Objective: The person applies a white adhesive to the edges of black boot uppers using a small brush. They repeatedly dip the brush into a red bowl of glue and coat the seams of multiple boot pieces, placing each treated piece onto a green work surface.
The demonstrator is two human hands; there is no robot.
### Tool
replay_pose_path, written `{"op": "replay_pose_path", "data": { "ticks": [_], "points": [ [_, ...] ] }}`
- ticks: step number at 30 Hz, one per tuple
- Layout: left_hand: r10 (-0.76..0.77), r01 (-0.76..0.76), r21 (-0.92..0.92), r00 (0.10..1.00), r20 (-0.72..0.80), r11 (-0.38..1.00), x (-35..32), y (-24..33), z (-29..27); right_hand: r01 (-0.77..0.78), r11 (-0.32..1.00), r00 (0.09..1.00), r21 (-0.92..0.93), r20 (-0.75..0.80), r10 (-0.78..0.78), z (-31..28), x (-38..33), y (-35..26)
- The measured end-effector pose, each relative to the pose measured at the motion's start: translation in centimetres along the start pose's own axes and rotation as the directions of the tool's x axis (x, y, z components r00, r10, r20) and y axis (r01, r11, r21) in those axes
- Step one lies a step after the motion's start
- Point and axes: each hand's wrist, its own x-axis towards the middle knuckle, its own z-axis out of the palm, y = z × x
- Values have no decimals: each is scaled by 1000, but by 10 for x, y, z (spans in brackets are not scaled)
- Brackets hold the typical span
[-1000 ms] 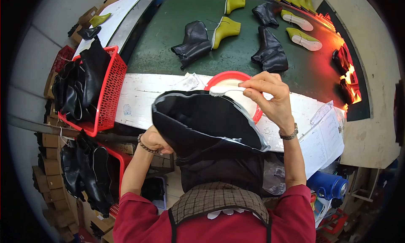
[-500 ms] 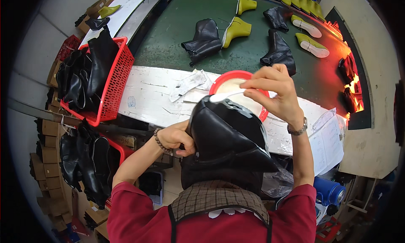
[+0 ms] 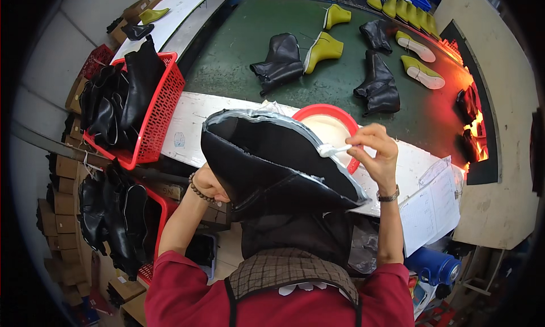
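Note:
My left hand grips a black boot upper from below, holding it bottom-up so its grey, glue-edged rim faces me. My right hand is shut on a small white brush, whose head rests at the right rim of the upper. Just behind the upper sits a red bowl of white glue on the white workbench.
A green conveyor belt carries black boot uppers and yellow-green lasts toward a glowing orange heater. Red baskets of black uppers stand at my left. Papers lie at the right, and a blue bottle below them.
The boot upper has been turned and raised toward me, showing its open bottom rim. My right hand has drawn the brush from over the bowl down to the upper's right edge.

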Motion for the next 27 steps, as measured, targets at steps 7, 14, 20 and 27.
{"op": "replay_pose_path", "data": {
  "ticks": [7, 14, 20, 27],
  "points": [
    [205, -204, -133, 979, -10, 970, 19, 18, 0, -447, 826, 802, 342, -256, 540, -7, -51, 53],
    [361, -388, -55, 894, -266, 920, 85, 77, -49, -484, 734, 636, 476, -386, 669, 23, -96, 97],
    [349, -361, 24, 880, -322, 932, 226, 155, -71, -511, 689, 590, 514, -373, 716, 24, -96, 96],
    [392, -381, 120, 797, -461, 917, 439, 186, -117, -565, 681, 539, 465, -417, 732, 22, -96, 87]
  ]
}}
